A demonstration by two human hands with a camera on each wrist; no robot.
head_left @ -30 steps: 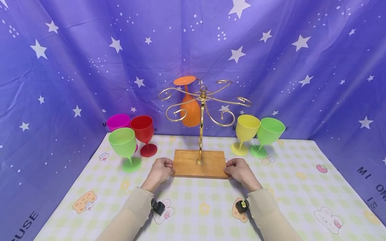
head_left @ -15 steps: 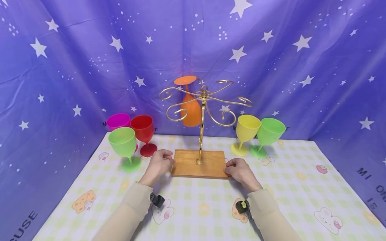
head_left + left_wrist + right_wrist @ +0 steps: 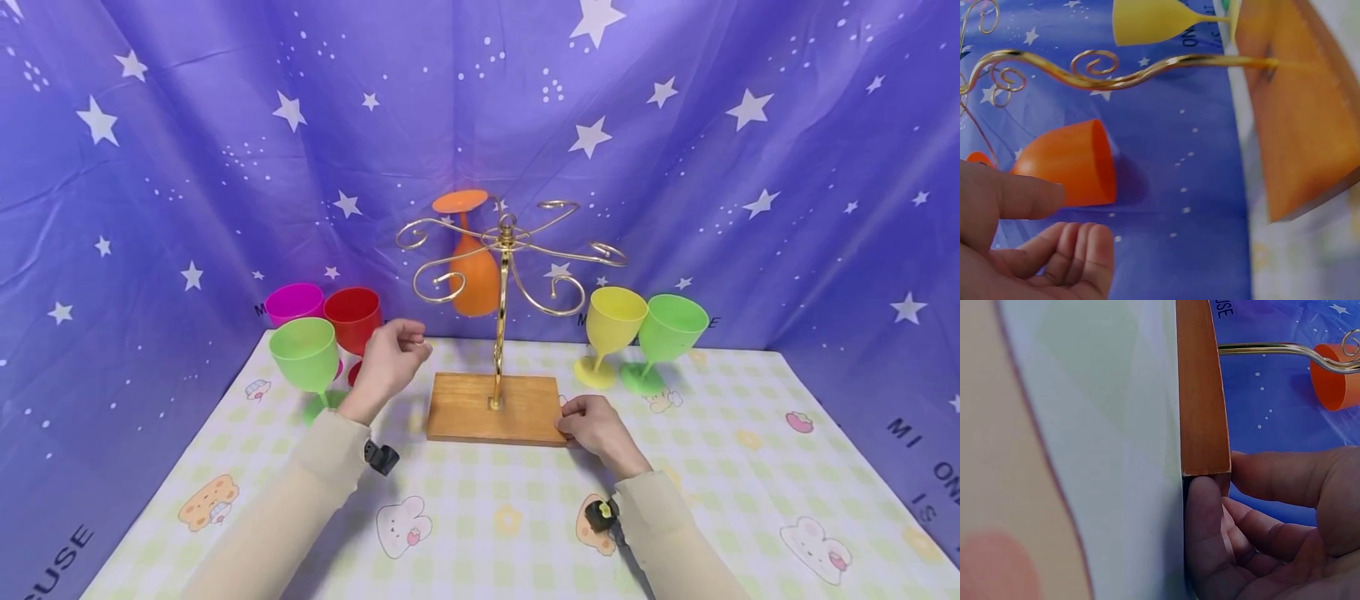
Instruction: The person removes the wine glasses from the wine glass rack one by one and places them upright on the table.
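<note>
A gold wine glass rack with curled arms stands on its wooden base. From a back arm hangs an upside-down orange goblet. My right hand grips the base's right end, thumb on top and fingers at its side. Away from the base, my left hand is raised in front of the red goblet, partly hiding it. Its fingers are loosely bent and hold nothing; in the left wrist view a gap shows between thumb and fingertips.
A light green goblet and a magenta goblet stand at the left, close to the red one. To the right are a yellow goblet and another green goblet. A starry blue curtain surrounds the checked tablecloth.
My left hand has let go of the base's left end and moved up and forward towards the red goblet. The right hand and the rack have stayed in place.
</note>
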